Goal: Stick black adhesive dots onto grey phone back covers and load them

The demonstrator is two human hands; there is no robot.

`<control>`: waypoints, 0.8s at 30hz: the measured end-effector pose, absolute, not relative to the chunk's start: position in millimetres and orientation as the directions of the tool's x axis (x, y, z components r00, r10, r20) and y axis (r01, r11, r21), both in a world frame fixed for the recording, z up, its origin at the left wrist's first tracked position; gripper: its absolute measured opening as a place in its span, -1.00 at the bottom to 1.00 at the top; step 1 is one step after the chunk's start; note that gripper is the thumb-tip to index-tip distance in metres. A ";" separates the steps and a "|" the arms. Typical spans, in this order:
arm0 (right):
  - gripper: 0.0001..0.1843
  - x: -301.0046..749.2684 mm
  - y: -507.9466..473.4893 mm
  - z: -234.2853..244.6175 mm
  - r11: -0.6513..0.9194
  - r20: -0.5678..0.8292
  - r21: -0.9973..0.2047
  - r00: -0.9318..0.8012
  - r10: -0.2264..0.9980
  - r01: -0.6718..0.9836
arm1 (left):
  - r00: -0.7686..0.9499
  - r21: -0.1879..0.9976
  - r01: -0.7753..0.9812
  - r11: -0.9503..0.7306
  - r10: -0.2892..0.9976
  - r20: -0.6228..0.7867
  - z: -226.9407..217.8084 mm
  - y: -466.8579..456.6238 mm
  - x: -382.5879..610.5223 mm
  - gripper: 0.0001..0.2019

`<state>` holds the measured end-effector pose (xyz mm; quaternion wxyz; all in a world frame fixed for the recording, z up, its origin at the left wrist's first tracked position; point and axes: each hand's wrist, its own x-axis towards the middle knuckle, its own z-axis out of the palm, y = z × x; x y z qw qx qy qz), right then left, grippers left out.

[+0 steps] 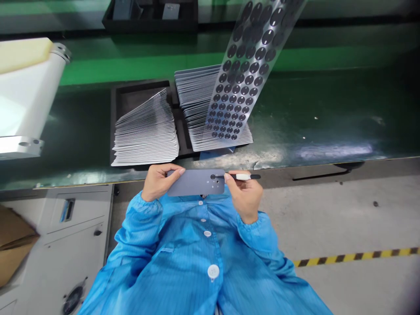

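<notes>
My left hand (159, 181) grips the left end of a flat grey plate (193, 182), held level in front of my blue coat. My right hand (244, 192) pinches a thin black and white tool (241, 176) whose tip carries a small dark round sticker (213, 176) touching the plate's right part near several small holes. A clear sheet of dark round stickers (244, 74) hangs down from above, over the belt.
A black tray (122, 103) on the dark green belt holds two fanned stacks of grey plates (147, 131) (200, 100). A white machine part (26, 92) stands at left, another black tray (151, 15) at the back. Grey cabinet (65, 236) and cardboard box (13, 245) lie lower left; striped floor tape (357, 256) right.
</notes>
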<state>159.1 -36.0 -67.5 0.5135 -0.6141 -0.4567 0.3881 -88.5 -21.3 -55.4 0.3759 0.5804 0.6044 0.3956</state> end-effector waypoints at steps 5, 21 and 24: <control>-0.78 158.5 -41.7 -72.3 0.023 0.105 -0.959 0.279 0.955 0.281 | -0.039 0.916 0.401 0.007 0.999 0.010 -56.0 -21.3 -87.1 -0.79; -0.80 166.6 -43.8 -72.7 0.128 0.188 -0.969 0.297 0.936 0.210 | -0.147 0.918 0.395 -0.022 0.985 0.086 -59.9 -38.8 -69.1 -0.82; -0.80 167.6 -43.8 -68.5 0.140 0.181 -0.979 0.308 0.934 0.150 | -0.175 0.925 0.379 -0.037 0.978 0.111 -60.0 -42.8 -65.7 -0.82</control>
